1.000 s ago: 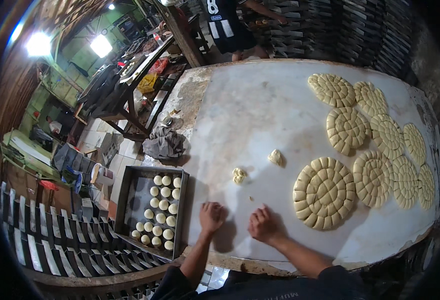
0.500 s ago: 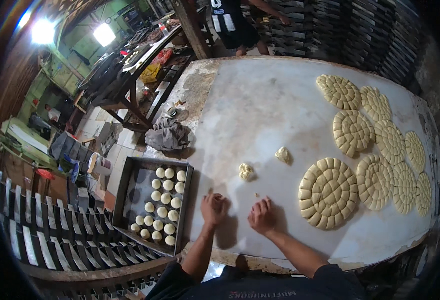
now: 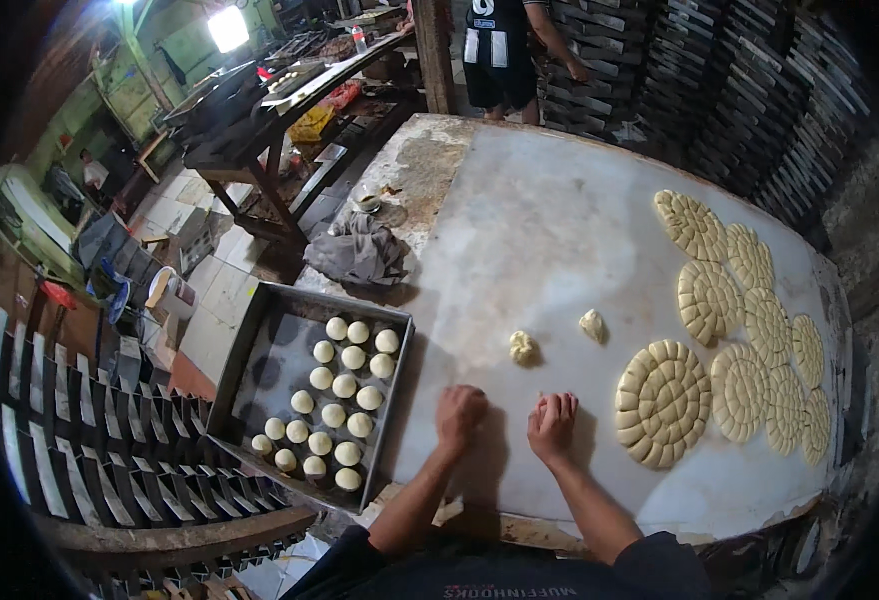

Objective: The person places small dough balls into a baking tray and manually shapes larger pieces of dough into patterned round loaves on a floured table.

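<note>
"Where are the hands?"

"Both are low over the pale, smooth-topped surface (image 3: 535, 235), side by side with a gap between them. The left hand (image 3: 462, 416) has its fingers curled downward; I cannot tell whether anything is inside. The right hand (image 3: 554, 424) has its fingers bent and close together, and I cannot tell whether they pinch anything."

"And the dough?"

"A rough, cream-coloured dough lump (image 3: 524, 348) lies ahead of the hands, between them and nearer the right one. A second, pointed pale dough piece (image 3: 593, 326) sits farther ahead, a little to the right of the right hand. Neither is touched."

"What is to the right?"

"A big flat round of yellowish dough (image 3: 664, 404), scored into rings of segments, near the right hand but apart from it. Beyond it cluster more scored dough rounds (image 3: 710, 303)."

"And to the left?"

"A deep, dark metal tray (image 3: 282, 335), just beside the left hand, tilted in view, with smooth, pale dough balls (image 3: 345, 385) in loose rows. Farther ahead, beyond the tray, lies a crumpled grey cloth (image 3: 360, 250)."
</note>
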Available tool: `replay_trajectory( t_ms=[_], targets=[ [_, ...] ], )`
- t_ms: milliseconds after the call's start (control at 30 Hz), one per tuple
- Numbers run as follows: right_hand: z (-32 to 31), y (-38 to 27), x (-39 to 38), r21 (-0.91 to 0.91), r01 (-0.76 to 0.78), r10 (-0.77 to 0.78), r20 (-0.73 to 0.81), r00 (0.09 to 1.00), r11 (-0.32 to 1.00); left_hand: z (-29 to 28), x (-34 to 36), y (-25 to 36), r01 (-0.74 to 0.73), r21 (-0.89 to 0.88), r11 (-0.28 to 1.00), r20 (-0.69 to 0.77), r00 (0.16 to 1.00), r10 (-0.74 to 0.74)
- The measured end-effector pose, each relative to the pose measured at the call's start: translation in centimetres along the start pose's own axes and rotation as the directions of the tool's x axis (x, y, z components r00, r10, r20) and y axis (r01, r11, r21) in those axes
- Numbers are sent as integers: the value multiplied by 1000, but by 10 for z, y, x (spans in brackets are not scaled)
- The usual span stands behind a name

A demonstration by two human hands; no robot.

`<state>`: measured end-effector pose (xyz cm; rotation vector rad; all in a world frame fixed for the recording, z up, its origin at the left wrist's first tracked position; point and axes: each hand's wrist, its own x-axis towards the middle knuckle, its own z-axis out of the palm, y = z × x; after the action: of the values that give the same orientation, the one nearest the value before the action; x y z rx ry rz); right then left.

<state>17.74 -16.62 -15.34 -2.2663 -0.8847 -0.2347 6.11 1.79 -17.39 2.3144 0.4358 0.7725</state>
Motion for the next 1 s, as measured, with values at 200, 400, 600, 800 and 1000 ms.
replay_trajectory(
  t_ms=[200,400,600,800,1000],
  targets=[
    [-26,34,-59,-359,228,-175,174,969,905,-71,-69,28,25,-63,998,409,913,3],
    [-39,-25,55,245,-246,295,-189,937,938,-214,-27,33,182,-373,910,626,773,102],
    [24,-8,41,-155,-121,67,-317,946,981,-296,-30,-45,184,-244,952,471,880,-49],
    [47,-11,51,56,-439,442,-67,895,897,-349,-43,-56,402,-373,836,297,906,-303],
    [51,-8,108,39,-379,381,-156,911,924,-307,-13,-3,297,-514,805,210,953,-217]
  ],
)
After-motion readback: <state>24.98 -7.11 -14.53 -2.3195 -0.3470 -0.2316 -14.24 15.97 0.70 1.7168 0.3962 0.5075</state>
